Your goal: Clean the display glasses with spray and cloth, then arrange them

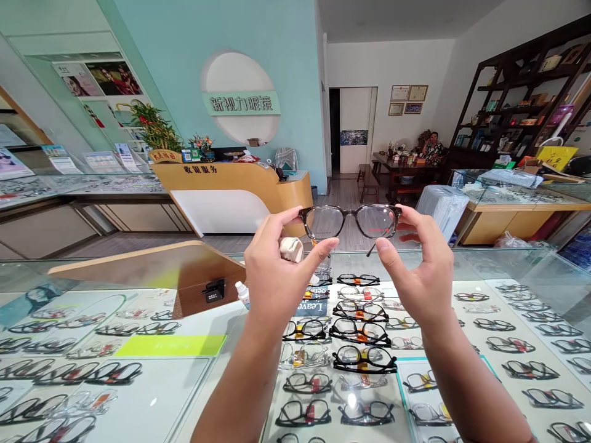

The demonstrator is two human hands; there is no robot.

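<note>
"Where are the glasses [349,213]?"
"Held up level above the display counter [157,394]: dark frame, clear lenses, red lettering on the lens toward three o'clock."
"Who's got them?"
"Both hands. The left hand [279,261], at eight o'clock from the bridge, is clamped on one end; the right hand [418,264], at four o'clock, is clamped on the other."
"And below?"
"At six o'clock, rows of spectacles [364,359], many with coloured tags. A small white bottle [242,294] shows at eight o'clock, just past the left wrist."
"Further off?"
"A wooden desk [221,178] at nine, a white oval wall sign [240,74] at ten, and toward two, a seated person [433,151] and dark shelves [512,111]."
</note>
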